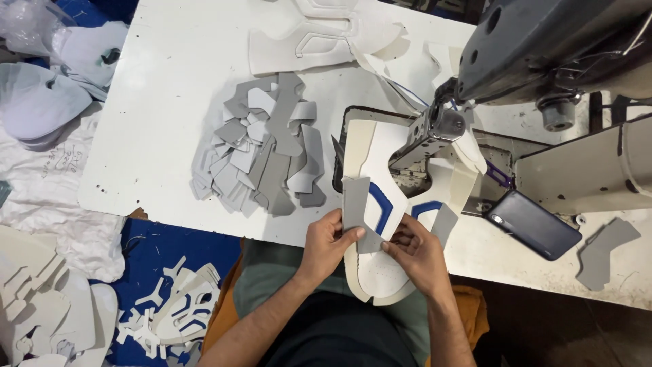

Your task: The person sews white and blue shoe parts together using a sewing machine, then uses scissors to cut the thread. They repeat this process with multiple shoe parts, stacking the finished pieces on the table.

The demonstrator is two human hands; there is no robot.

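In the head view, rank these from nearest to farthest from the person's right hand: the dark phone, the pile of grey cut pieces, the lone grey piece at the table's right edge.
From the right hand:
1. Dark phone, just to its right on the table.
2. Pile of grey cut pieces, up and to the left, beyond the left hand.
3. Lone grey piece, far right edge.

At lower centre of the frame, the left hand (pixel 326 245) and right hand (pixel 415 253) pinch a grey angular cut fabric piece (pixel 358 212) against a white shoe-upper panel with blue stripes (pixel 380 204), which runs up under the head of the grey sewing machine (pixel 543 47) at upper right. A heap of grey cut pieces (pixel 265 153) lies on the white worktable (pixel 163 102) left of centre. A dark flat phone (pixel 533 224) rests at right, near a lone grey piece (pixel 604 251).
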